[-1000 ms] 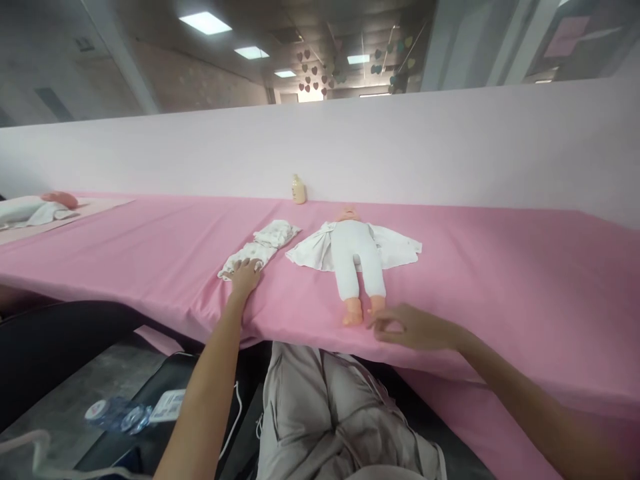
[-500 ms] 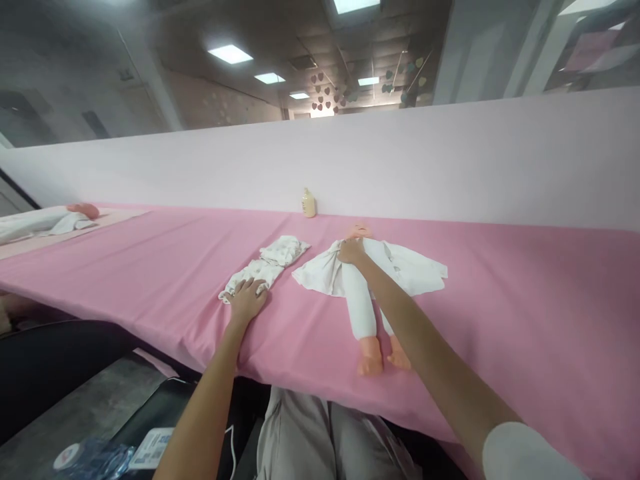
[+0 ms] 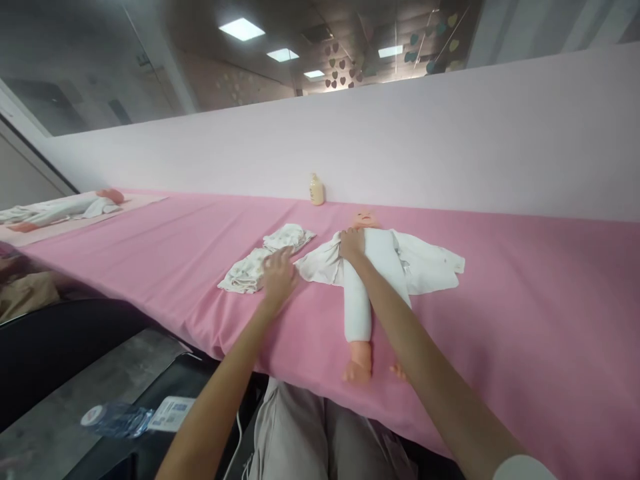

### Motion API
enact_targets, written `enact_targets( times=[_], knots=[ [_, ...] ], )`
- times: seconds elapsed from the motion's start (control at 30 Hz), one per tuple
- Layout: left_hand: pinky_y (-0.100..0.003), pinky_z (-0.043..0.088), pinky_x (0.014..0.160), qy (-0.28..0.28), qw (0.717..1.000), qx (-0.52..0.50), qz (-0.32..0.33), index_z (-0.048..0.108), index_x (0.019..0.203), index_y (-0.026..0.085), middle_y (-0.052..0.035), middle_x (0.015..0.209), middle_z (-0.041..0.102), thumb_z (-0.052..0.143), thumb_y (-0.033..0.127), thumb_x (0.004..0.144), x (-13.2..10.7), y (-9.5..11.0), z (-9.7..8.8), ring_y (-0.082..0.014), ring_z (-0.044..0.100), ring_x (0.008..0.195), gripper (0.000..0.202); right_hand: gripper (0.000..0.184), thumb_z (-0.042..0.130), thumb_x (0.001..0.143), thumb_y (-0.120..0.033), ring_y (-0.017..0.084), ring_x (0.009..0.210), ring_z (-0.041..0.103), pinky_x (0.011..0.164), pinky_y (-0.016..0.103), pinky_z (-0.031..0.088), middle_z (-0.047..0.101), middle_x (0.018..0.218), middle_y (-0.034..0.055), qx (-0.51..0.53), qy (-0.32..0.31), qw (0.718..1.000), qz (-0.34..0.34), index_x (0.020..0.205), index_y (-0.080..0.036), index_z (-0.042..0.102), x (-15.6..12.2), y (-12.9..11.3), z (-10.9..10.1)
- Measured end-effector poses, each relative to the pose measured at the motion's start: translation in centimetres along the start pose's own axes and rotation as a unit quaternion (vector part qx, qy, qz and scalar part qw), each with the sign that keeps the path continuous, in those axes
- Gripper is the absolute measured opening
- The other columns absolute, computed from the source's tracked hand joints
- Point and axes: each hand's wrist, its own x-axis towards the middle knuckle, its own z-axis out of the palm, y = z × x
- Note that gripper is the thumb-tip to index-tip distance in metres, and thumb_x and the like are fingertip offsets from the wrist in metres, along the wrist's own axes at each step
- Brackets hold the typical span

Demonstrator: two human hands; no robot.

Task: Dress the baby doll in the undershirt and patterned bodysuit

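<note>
A baby doll in a white bodysuit lies on its back on the pink table, on an opened white garment. My right hand rests on the doll's left shoulder, fingers curled on the garment's edge there. My left hand hovers just left of the garment, blurred, fingers spread, holding nothing. Folded white patterned clothes lie beside it.
A small cream bottle stands against the pale partition wall. Another doll with white cloth lies far left on a lighter mat. Below the table edge are my lap, a water bottle and a dark seat.
My left hand has lifted off the folded clothes and moved right towards the doll. My right hand, earlier near the doll's feet, reached up to its shoulder and stays there.
</note>
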Motion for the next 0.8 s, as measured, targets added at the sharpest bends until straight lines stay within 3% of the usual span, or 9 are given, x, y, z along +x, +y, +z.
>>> enact_targets(
  times=[0.1, 0.2, 0.27, 0.37, 0.57, 0.7, 0.8],
  knots=[
    [-0.038, 0.025, 0.103, -0.044, 0.993, -0.096, 0.042, 0.038, 0.132, 0.016, -0.0113, 0.133, 0.046, 0.038, 0.027, 0.086, 3.0, 6.1, 2.8, -0.0255, 0.039, 0.123, 0.047, 0.031, 0.042, 0.084, -0.019, 0.024, 0.106, 0.046, 0.096, 0.039, 0.023, 0.055, 0.114, 0.0159, 0.019, 0.034, 0.999, 0.002, 0.112, -0.012, 0.053, -0.4, 0.5, 0.0],
    [-0.042, 0.029, 0.097, -0.068, 0.985, -0.150, -0.058, 0.045, 0.124, 0.017, -0.0126, 0.128, 0.051, 0.036, 0.023, 0.088, 5.9, 10.3, 6.0, -0.0266, 0.046, 0.116, 0.038, 0.031, 0.032, 0.089, -0.019, 0.023, 0.104, 0.047, 0.094, 0.038, 0.023, 0.056, 0.112, 0.0145, 0.024, 0.056, 0.998, 0.005, 0.109, -0.014, 0.054, -0.7, 1.1, -0.1],
    [-0.047, 0.027, 0.098, -0.053, 0.976, -0.161, -0.133, 0.048, 0.118, 0.018, -0.0124, 0.123, 0.055, 0.034, 0.022, 0.089, 7.1, 11.4, 7.4, -0.0271, 0.048, 0.113, 0.032, 0.030, 0.032, 0.090, -0.022, 0.023, 0.103, 0.048, 0.093, 0.038, 0.023, 0.057, 0.110, 0.0139, 0.022, 0.060, 0.998, 0.004, 0.107, -0.014, 0.055, -0.7, 1.3, 0.0],
    [-0.049, 0.026, 0.096, -0.049, 0.975, -0.152, -0.155, 0.049, 0.108, 0.017, -0.0126, 0.110, 0.061, 0.036, 0.025, 0.090, 7.7, 11.1, 8.4, -0.0273, 0.054, 0.105, 0.023, 0.029, 0.037, 0.088, -0.024, 0.023, 0.103, 0.048, 0.092, 0.038, 0.024, 0.057, 0.110, 0.0137, 0.022, 0.055, 0.998, -0.003, 0.109, -0.015, 0.055, -0.6, 1.2, 0.2],
    [-0.036, 0.037, 0.084, -0.069, 0.975, -0.143, -0.159, 0.047, 0.100, 0.017, -0.0081, 0.085, 0.065, 0.040, 0.012, 0.085, 7.6, 9.6, 8.3, -0.0242, 0.061, 0.085, 0.017, 0.036, 0.051, 0.078, -0.017, 0.024, 0.106, 0.049, 0.093, 0.038, 0.025, 0.056, 0.112, 0.0124, 0.019, 0.036, 0.999, 0.010, 0.114, -0.016, 0.051, -0.2, 1.0, 0.2],
    [-0.030, 0.040, 0.070, -0.033, 0.968, -0.177, -0.174, 0.047, 0.102, 0.019, -0.0078, 0.087, 0.065, 0.039, 0.008, 0.081, 7.1, 7.5, 8.2, -0.0228, 0.061, 0.083, 0.025, 0.049, 0.061, 0.071, -0.019, 0.024, 0.106, 0.051, 0.092, 0.038, 0.028, 0.056, 0.114, 0.0126, 0.034, 0.010, 0.999, 0.012, 0.118, -0.016, 0.049, 0.1, 1.5, -0.5],
    [-0.029, 0.040, 0.068, -0.002, 0.965, -0.182, -0.187, 0.050, 0.103, 0.020, -0.0073, 0.089, 0.065, 0.039, 0.005, 0.077, 6.4, 5.3, 8.2, -0.0231, 0.060, 0.084, 0.032, 0.054, 0.063, 0.069, -0.019, 0.023, 0.105, 0.052, 0.093, 0.038, 0.029, 0.056, 0.115, 0.0110, 0.049, 0.005, 0.999, 0.018, 0.121, -0.020, 0.050, 0.2, 2.0, -0.9]
  ],
)
